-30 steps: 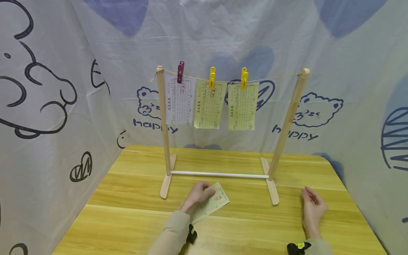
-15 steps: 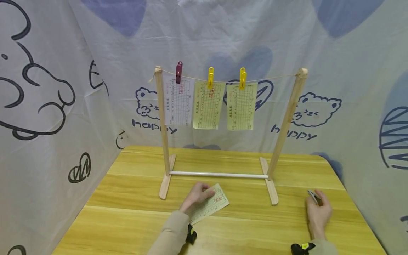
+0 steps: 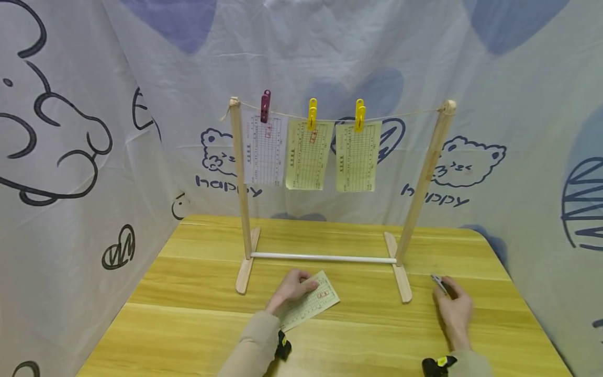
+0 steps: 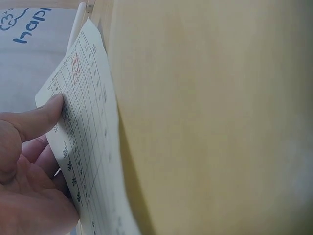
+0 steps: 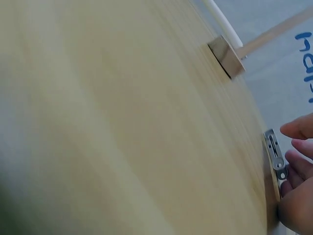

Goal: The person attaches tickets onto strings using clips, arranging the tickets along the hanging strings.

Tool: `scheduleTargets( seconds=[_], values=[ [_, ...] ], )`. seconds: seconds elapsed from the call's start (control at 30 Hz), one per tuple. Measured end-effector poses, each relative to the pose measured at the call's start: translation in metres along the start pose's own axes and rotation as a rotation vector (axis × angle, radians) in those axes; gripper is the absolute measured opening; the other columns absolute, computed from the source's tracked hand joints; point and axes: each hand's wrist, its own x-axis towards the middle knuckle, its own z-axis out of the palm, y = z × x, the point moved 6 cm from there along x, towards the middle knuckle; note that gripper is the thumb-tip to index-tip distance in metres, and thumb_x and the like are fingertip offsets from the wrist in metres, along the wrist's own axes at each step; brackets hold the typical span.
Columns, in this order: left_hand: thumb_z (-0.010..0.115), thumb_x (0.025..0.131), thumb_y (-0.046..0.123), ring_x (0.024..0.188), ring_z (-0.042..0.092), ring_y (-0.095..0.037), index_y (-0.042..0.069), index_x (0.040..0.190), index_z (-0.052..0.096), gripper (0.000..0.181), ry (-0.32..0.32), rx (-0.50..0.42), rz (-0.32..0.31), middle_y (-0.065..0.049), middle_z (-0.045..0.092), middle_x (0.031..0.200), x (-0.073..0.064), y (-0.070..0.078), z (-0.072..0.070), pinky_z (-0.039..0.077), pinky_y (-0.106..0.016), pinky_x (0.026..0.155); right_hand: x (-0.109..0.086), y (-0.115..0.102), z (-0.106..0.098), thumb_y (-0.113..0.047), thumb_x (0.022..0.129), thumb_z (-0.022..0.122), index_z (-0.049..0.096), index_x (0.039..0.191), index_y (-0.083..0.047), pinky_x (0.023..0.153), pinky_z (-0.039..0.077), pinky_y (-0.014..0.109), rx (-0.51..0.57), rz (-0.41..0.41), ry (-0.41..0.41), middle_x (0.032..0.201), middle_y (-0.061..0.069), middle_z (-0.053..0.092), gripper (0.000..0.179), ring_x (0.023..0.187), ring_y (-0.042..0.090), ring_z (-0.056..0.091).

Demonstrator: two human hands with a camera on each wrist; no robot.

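In the left wrist view, my left hand (image 4: 29, 166) pinches a pale yellow form sheet (image 4: 88, 127) near its edge, thumb on the printed face and fingers behind. The sheet has a ruled grid and a red stamp mark, and slants close over the table. At the right, my right hand (image 3: 454, 311) holds a small grey clothespin (image 3: 439, 284), its end showing past the fingers. The right wrist view shows the clothespin (image 5: 276, 155) beside the curled fingers, low by the table surface; its far end is hidden by the hand.
A wooden stand (image 3: 426, 183) with a string between its posts carries a white sheet (image 3: 266, 152) under a dark red clothespin (image 3: 266, 106) and two yellow sheets (image 3: 308, 157) under yellow clothespins (image 3: 360, 115). A white rod (image 3: 325, 258) joins the feet. A printed curtain surrounds the wooden table (image 3: 188, 335).
My right hand has the grey clothespin, which shows from half a second ago; the hand first shifted right, then back left with it. My left hand and its sheet have stayed put.
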Motion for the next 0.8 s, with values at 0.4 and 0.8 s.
scheduleTargets(
  seconds=[0.4, 0.8],
  values=[
    [0.07, 0.095, 0.015, 0.063, 0.049, -0.009, -0.006, 0.097, 0.071, 0.021, -0.006, -0.013, 0.009, -0.008, 0.066, 0.08, 0.0, 0.0, 0.0, 0.041, -0.018, 0.056, 0.0, 0.006, -0.003, -0.008, 0.093, 0.066, 0.063, 0.132, -0.001, 0.083, 0.036, 0.001, 0.079, 0.02, 0.058, 0.114, -0.005, 0.063, 0.04, 0.092, -0.018, 0.044],
    [0.07, 0.095, 0.016, 0.064, 0.051, -0.01, -0.005, 0.101, 0.071, 0.022, -0.009, -0.021, -0.013, -0.005, 0.065, 0.08, 0.001, 0.0, 0.001, 0.043, -0.019, 0.057, 0.002, -0.005, 0.006, -0.006, 0.088, 0.07, 0.067, 0.126, 0.0, 0.079, 0.039, 0.013, -0.112, -0.049, -0.058, 0.127, 0.024, 0.067, 0.039, 0.093, 0.002, 0.054]
  ],
)
